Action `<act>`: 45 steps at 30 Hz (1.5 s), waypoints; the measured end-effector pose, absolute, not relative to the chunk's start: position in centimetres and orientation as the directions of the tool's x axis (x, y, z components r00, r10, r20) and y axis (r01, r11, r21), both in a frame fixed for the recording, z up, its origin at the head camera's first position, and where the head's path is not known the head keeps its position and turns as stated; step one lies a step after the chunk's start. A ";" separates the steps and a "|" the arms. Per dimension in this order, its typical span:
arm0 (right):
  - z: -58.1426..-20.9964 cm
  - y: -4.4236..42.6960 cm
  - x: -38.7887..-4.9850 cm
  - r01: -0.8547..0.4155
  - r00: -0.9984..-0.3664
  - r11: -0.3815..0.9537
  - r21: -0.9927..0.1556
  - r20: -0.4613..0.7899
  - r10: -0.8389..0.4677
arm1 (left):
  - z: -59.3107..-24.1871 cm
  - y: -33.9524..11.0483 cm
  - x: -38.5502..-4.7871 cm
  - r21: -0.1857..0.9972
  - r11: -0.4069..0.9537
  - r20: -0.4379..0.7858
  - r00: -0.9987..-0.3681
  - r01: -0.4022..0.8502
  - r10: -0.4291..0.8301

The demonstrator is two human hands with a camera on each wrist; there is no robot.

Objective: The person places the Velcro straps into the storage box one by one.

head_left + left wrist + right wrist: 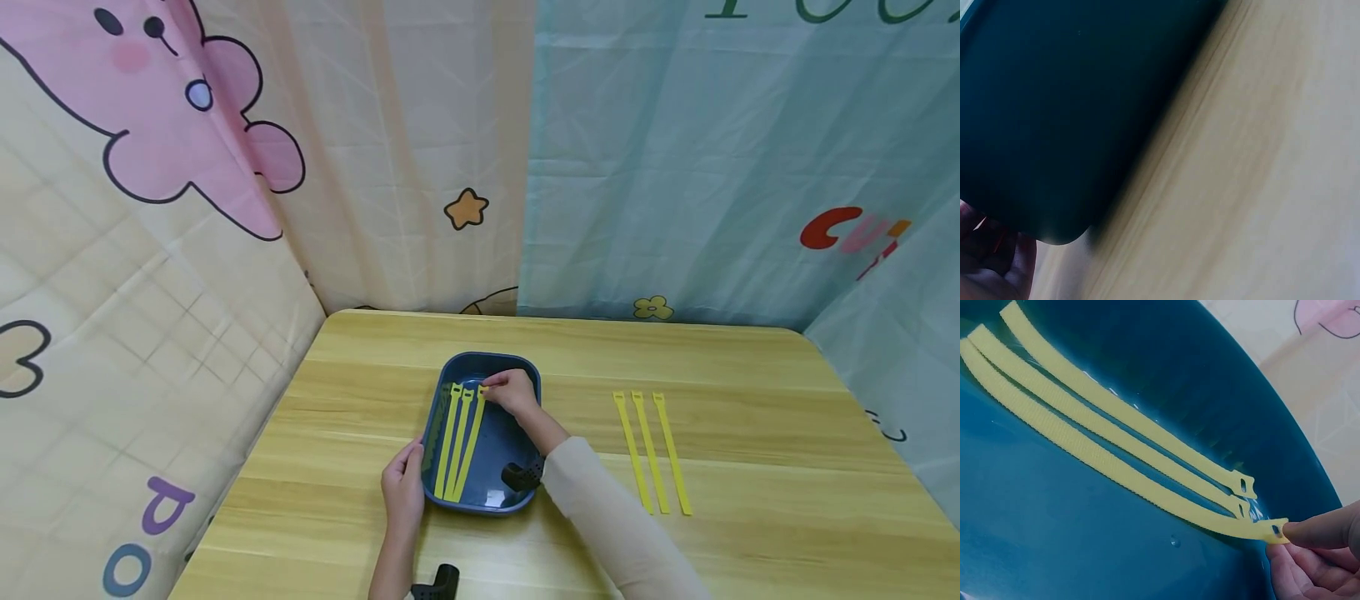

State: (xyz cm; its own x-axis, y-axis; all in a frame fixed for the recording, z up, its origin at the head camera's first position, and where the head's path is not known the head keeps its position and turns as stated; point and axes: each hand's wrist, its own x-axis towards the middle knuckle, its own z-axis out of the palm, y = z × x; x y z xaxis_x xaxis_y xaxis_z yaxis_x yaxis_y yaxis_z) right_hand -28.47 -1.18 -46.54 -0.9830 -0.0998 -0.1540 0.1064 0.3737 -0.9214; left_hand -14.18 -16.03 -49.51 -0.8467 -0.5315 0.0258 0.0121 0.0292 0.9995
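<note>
A dark blue tray (pixel 501 450) holds three yellow straps side by side along its left half. The right hand (pixel 513 392) reaches over the tray and pinches the slotted head of the rightmost strap (pixel 471 446); in the right wrist view, thumb and finger grip that strap (pixel 1116 473) at its head end. The other two, a middle strap (pixel 1104 425) and an outer strap (pixel 1129 412), lie untouched beside it. The left hand (pixel 403 486) holds the tray's left side wall from outside; in the left wrist view its fingers (pixel 1019 265) are at the tray's corner (pixel 1063 219), partly out of frame.
On the wooden table (pixel 360 367), right of the tray, lie three more yellow straps, a left one (pixel 633 450), a middle one (pixel 651 450) and a right one (pixel 672 454), roughly parallel. Printed curtains (pixel 397 167) hang behind the table and at its sides.
</note>
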 end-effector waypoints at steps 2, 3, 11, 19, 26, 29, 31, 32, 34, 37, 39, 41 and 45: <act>-46.6 -1.2 -28.5 0.097 -0.985 0.384 -0.918 -0.144 -0.094 | -49.5 -16.0 -14.2 0.999 0.031 0.028 -0.847 0.013 -0.531; -46.6 -1.2 -28.4 0.092 -0.987 0.389 -0.917 -0.137 -0.090 | -49.6 -16.0 -14.2 0.999 0.031 0.028 -0.847 0.014 -0.531; -46.5 -1.1 -28.4 0.069 -0.992 0.402 -0.913 -0.107 -0.073 | -49.5 -16.0 -14.2 0.999 0.027 0.030 -0.849 0.019 -0.527; -46.2 -1.2 -28.3 0.024 -0.996 0.389 -0.921 -0.054 -0.068 | -49.4 -16.1 -14.1 0.999 0.026 0.039 -0.851 0.030 -0.524; -45.8 -0.8 -28.3 0.015 -0.997 0.281 -0.959 -0.037 -0.074 | -49.4 -16.1 -14.0 0.999 0.030 0.040 -0.853 0.029 -0.520; -45.2 -0.3 -28.4 0.009 -0.993 0.216 -0.976 -0.033 -0.110 | -49.5 -16.1 -14.0 0.999 0.029 0.037 -0.856 0.025 -0.516; -44.6 0.3 -28.4 -0.001 -0.991 0.185 -0.983 -0.024 -0.135 | -49.5 -16.1 -14.0 0.999 0.031 0.037 -0.856 0.025 -0.515; -44.4 0.7 -28.4 -0.009 -0.990 0.181 -0.983 -0.017 -0.141 | -49.5 -16.1 -14.0 0.999 0.033 0.038 -0.857 0.025 -0.514; -43.9 1.4 -28.3 -0.015 -0.990 0.177 -0.984 -0.010 -0.141 | -49.5 -16.1 -13.9 0.999 0.040 0.041 -0.856 0.024 -0.515; -43.5 2.4 -28.2 -0.030 -0.992 0.194 -0.981 0.005 -0.125 | -49.4 -16.1 -13.9 0.998 0.050 0.046 -0.852 0.023 -0.522; -43.4 3.0 -28.2 -0.041 -0.992 0.193 -0.980 0.017 -0.123 | -49.3 -16.1 -13.9 0.998 0.052 0.047 -0.848 0.023 -0.528; -43.4 3.6 -28.2 -0.045 -0.992 0.190 -0.981 0.021 -0.127 | -49.3 -16.1 -13.9 0.998 0.050 0.046 -0.846 0.024 -0.531; -43.4 5.2 -28.3 -0.063 -0.991 0.169 -0.984 0.041 -0.131 | -49.2 -16.0 -14.0 0.999 0.043 0.043 -0.850 0.024 -0.524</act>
